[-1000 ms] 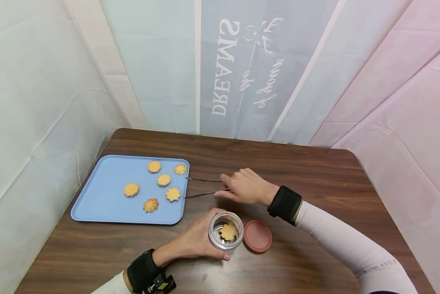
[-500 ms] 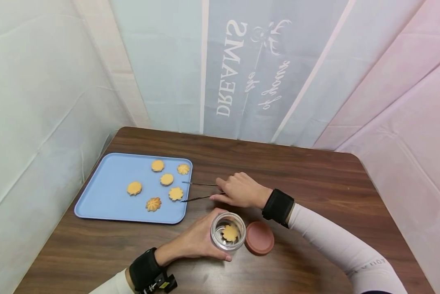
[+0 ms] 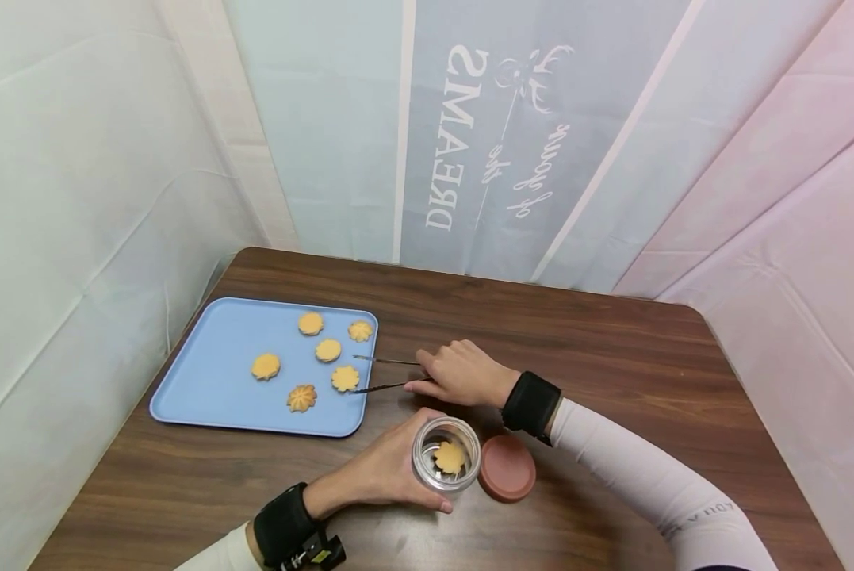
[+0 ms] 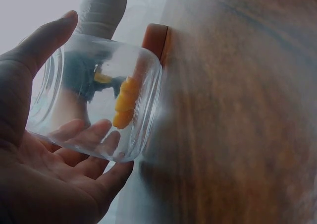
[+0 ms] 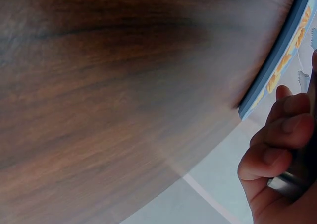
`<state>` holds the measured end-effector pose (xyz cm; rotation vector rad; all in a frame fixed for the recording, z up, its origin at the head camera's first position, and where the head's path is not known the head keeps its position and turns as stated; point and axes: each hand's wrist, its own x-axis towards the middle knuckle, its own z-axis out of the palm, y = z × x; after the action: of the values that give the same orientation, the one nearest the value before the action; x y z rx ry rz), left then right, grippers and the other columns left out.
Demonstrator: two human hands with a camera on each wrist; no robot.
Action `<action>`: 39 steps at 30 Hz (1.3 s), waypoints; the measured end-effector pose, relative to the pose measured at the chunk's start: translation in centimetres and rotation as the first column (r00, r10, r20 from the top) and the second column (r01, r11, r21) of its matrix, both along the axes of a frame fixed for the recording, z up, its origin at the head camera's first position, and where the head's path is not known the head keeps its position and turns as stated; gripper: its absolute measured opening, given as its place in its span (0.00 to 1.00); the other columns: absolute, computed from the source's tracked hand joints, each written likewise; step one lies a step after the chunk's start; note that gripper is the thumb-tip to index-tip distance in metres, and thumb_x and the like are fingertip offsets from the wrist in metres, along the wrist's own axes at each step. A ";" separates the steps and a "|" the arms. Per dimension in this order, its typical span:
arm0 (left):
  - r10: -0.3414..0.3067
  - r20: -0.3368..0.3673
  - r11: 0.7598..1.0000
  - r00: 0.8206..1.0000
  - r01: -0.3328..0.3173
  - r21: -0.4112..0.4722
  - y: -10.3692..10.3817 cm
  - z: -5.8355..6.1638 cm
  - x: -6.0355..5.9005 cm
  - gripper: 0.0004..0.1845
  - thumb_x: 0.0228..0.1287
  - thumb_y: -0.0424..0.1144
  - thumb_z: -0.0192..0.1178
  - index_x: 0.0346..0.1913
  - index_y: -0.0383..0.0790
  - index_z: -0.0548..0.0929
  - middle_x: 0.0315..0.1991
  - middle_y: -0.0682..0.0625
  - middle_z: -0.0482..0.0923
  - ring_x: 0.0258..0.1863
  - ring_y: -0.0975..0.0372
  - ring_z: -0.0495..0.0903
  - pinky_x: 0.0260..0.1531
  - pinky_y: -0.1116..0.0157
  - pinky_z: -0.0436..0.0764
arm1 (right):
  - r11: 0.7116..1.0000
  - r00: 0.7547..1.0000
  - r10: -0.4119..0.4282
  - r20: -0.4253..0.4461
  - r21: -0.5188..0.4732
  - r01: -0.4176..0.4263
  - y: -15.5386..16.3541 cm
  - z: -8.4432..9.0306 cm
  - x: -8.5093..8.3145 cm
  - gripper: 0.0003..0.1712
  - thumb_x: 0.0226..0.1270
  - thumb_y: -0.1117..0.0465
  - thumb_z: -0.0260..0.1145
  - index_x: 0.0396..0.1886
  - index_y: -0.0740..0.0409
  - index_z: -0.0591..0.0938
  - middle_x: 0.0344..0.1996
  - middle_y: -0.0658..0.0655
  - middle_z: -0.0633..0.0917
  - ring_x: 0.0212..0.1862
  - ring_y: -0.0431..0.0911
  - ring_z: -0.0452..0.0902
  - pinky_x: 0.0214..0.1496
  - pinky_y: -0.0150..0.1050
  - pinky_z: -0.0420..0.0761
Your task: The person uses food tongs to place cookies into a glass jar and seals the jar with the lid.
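Note:
My left hand [image 3: 387,468] holds a clear jar [image 4: 81,55] round its side, mouth up. One flower-shaped cookie [image 3: 449,457] lies at the jar's bottom. In the left wrist view, fingers show through the jar's wall. My right hand [image 3: 465,374] grips metal tongs [image 3: 380,388], whose two arms stand apart with nothing between their tips. Those toothed tips reach over the right rim of a blue tray [image 3: 208,373]; the lower one is close beside a flower-shaped cookie [image 3: 345,378]. Only curled fingers [image 5: 290,130] and part of the tongs show in the right wrist view.
Several more cookies lie spread on the tray, among them a ridged one [image 3: 301,398] and a round one [image 3: 266,366]. Right of the jar, a reddish-brown lid [image 3: 508,469] lies on the wooden table [image 3: 612,381]. Cloth curtains [image 3: 341,159] hang behind the table.
My right hand has brought the tongs left, so their tips moved from the tray's right edge to just over it. The left hand keeps holding the jar; the view has shifted slightly.

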<state>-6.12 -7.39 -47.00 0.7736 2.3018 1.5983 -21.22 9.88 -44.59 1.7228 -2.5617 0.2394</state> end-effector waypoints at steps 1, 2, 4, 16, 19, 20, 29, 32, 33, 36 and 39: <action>0.001 0.001 1.000 1.000 -0.001 -0.001 0.0 0.0 0.0 0.50 0.46 0.49 0.87 0.71 0.49 0.69 0.63 0.54 0.80 0.62 0.61 0.80 0.67 0.57 0.77 | 1.000 1.000 -0.002 -0.002 0.002 0.002 -0.1 -0.1 0.0 0.24 0.79 0.39 0.64 0.28 0.49 0.74 0.12 0.42 0.67 0.13 0.36 0.63 0.17 0.31 0.58; 0.001 0.000 1.000 1.000 -0.001 -0.002 0.0 0.0 0.0 0.50 0.46 0.50 0.87 0.71 0.49 0.69 0.63 0.54 0.80 0.62 0.61 0.80 0.67 0.58 0.77 | 1.000 1.000 -0.004 -0.004 0.006 0.004 -0.1 -0.1 0.0 0.24 0.78 0.39 0.64 0.28 0.49 0.74 0.12 0.42 0.67 0.13 0.36 0.63 0.17 0.32 0.59; 0.003 -0.001 1.000 1.000 -0.003 -0.003 0.0 -0.1 0.0 0.50 0.46 0.49 0.87 0.71 0.49 0.69 0.63 0.54 0.80 0.62 0.61 0.79 0.67 0.58 0.77 | 1.000 1.000 -0.007 -0.009 0.014 0.007 -0.3 -0.2 -0.1 0.24 0.78 0.38 0.64 0.29 0.49 0.74 0.12 0.43 0.67 0.13 0.36 0.63 0.17 0.32 0.60; 0.009 -0.007 1.000 1.000 -0.010 -0.025 0.0 -0.1 0.0 0.50 0.46 0.50 0.87 0.71 0.51 0.69 0.63 0.55 0.80 0.62 0.61 0.79 0.66 0.59 0.77 | 0.997 0.999 -0.022 -0.028 0.077 0.024 -1.6 -0.8 -0.1 0.25 0.79 0.36 0.61 0.31 0.50 0.77 0.12 0.44 0.68 0.13 0.37 0.65 0.17 0.34 0.64; 0.011 -0.008 1.000 1.000 -0.011 -0.023 0.1 -0.1 0.0 0.49 0.46 0.50 0.87 0.71 0.51 0.69 0.63 0.55 0.80 0.62 0.61 0.80 0.66 0.58 0.77 | 0.996 0.999 -0.028 -0.027 0.086 0.031 -1.8 -0.8 -0.1 0.25 0.78 0.36 0.62 0.31 0.50 0.77 0.12 0.44 0.68 0.14 0.37 0.65 0.17 0.34 0.64; 0.011 -0.009 1.000 1.000 -0.011 -0.021 0.1 -0.1 0.0 0.49 0.46 0.50 0.87 0.71 0.52 0.69 0.63 0.55 0.80 0.62 0.61 0.80 0.66 0.57 0.77 | 0.996 0.999 -0.029 -0.025 0.086 0.031 -1.9 -0.8 -0.1 0.25 0.78 0.36 0.62 0.30 0.49 0.77 0.12 0.44 0.68 0.13 0.37 0.65 0.17 0.34 0.64; 0.013 -0.010 1.000 1.000 -0.013 -0.018 0.1 -0.2 0.1 0.49 0.46 0.50 0.87 0.70 0.52 0.70 0.63 0.55 0.80 0.62 0.60 0.80 0.67 0.57 0.77 | 0.996 1.000 -0.015 -0.025 0.082 0.017 -2.6 -0.7 0.1 0.26 0.78 0.35 0.62 0.29 0.49 0.78 0.12 0.43 0.69 0.14 0.38 0.67 0.17 0.36 0.68; 0.009 -0.003 1.000 1.000 -0.009 -0.016 0.1 -0.2 0.0 0.49 0.46 0.48 0.87 0.70 0.52 0.69 0.64 0.55 0.80 0.62 0.61 0.79 0.67 0.59 0.76 | 0.996 0.999 -0.013 -0.033 0.084 0.016 -2.7 -0.7 0.0 0.26 0.78 0.35 0.62 0.29 0.49 0.78 0.13 0.44 0.69 0.15 0.38 0.68 0.17 0.37 0.70; 0.009 -0.005 1.000 1.000 -0.009 -0.017 0.1 -0.2 0.0 0.49 0.46 0.48 0.87 0.70 0.52 0.69 0.64 0.55 0.79 0.62 0.61 0.79 0.67 0.59 0.76 | 0.996 0.999 -0.013 -0.034 0.085 0.016 -2.8 -0.7 0.0 0.26 0.78 0.35 0.62 0.29 0.49 0.78 0.13 0.44 0.70 0.15 0.38 0.68 0.18 0.37 0.71; 0.008 -0.008 1.000 1.000 -0.008 -0.016 0.1 -0.2 -0.1 0.49 0.46 0.49 0.87 0.70 0.51 0.69 0.64 0.55 0.79 0.62 0.61 0.79 0.67 0.60 0.76 | 0.996 1.000 -0.013 -0.028 0.087 0.016 -3.0 -0.8 -0.2 0.26 0.78 0.34 0.62 0.29 0.49 0.79 0.14 0.44 0.70 0.16 0.38 0.69 0.18 0.37 0.71; 0.008 -0.015 1.000 1.000 -0.009 -0.017 0.0 -0.2 -0.1 0.49 0.46 0.51 0.87 0.70 0.51 0.69 0.64 0.55 0.79 0.62 0.61 0.79 0.67 0.60 0.76 | 0.995 1.000 -0.018 -0.020 0.098 0.020 -3.1 -0.9 -0.3 0.26 0.78 0.34 0.61 0.30 0.49 0.79 0.14 0.44 0.71 0.16 0.38 0.69 0.18 0.37 0.72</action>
<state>-6.20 -7.35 -47.25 0.7749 2.3288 1.5799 -21.47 6.78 -45.51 1.7220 -2.6167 0.0976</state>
